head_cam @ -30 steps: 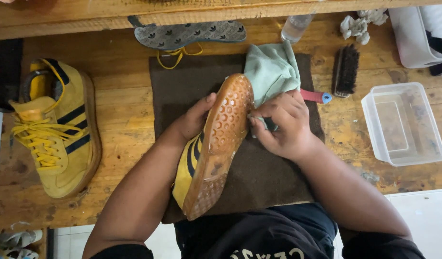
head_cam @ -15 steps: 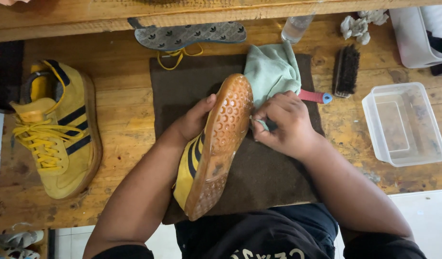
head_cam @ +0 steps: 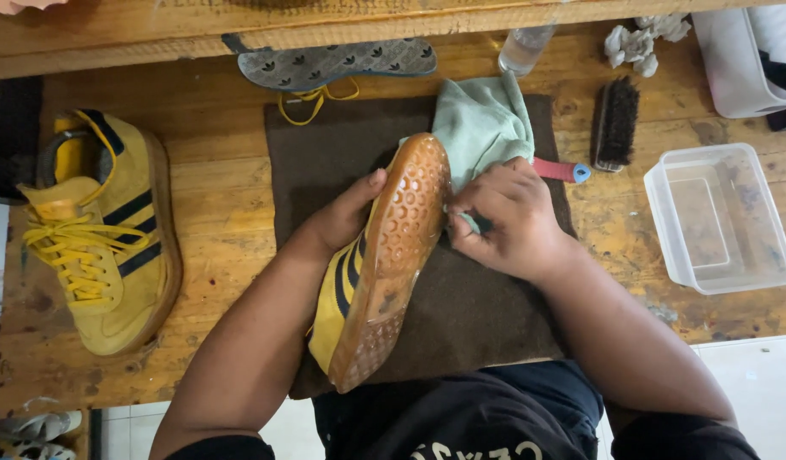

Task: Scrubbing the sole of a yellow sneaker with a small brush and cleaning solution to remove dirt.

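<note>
My left hand [head_cam: 346,215] grips a yellow sneaker with dark stripes [head_cam: 384,255], turned on its side so the brown gum sole faces up. My right hand [head_cam: 505,220] is closed on a pale green cloth [head_cam: 482,128] and presses a pinched bit of it against the sole's right edge near the toe. The shoe rests over a dark brown mat [head_cam: 461,307] on the wooden table [head_cam: 214,187]. A red and blue handle [head_cam: 563,171] pokes out from behind my right hand.
The matching yellow sneaker [head_cam: 99,230] with laces lies at the left. A grey insole [head_cam: 333,61] and yellow lace lie at the back. A dark brush [head_cam: 616,123], a clear plastic tub [head_cam: 718,217], a small bottle [head_cam: 522,47] and a white bin [head_cam: 738,60] stand on the right.
My right hand has shifted slightly along the sole's edge with the cloth; the shoe and left hand stay almost still.
</note>
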